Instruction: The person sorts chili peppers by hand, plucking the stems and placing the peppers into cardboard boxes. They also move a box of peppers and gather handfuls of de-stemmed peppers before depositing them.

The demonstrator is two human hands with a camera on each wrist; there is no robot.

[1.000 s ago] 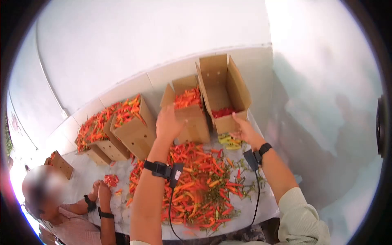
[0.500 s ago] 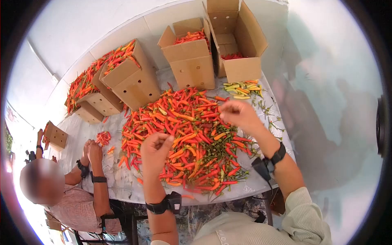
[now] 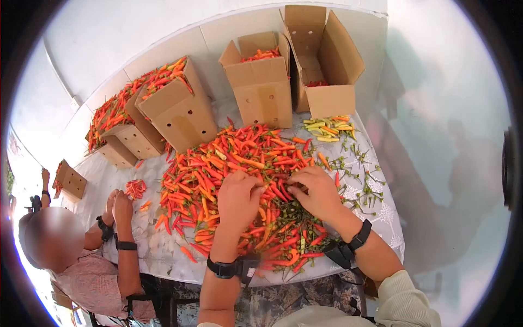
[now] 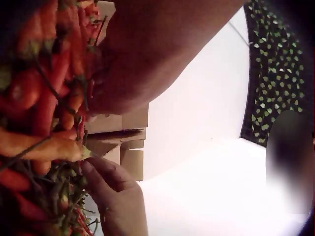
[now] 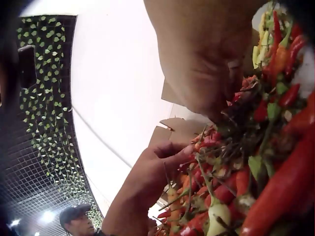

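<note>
The heaped red and orange chilli peppers have smooth, waxy skins that catch the light, while their thin green stems look dull. Behind the heap, the open brown cardboard boxes are matt, dry paperboard with punched round holes. Under the heap, the white table covering looks like a smooth sheet with a faint lace pattern. On the near side of the heap, the black wrist straps are matt, and the cream sleeve is ribbed knit cloth.

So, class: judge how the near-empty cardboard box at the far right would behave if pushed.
The cardboard box probably slides easily: only a few red chillies show inside, so it looks light. Its tall raised flaps suggest it might tip if pushed high.
</note>
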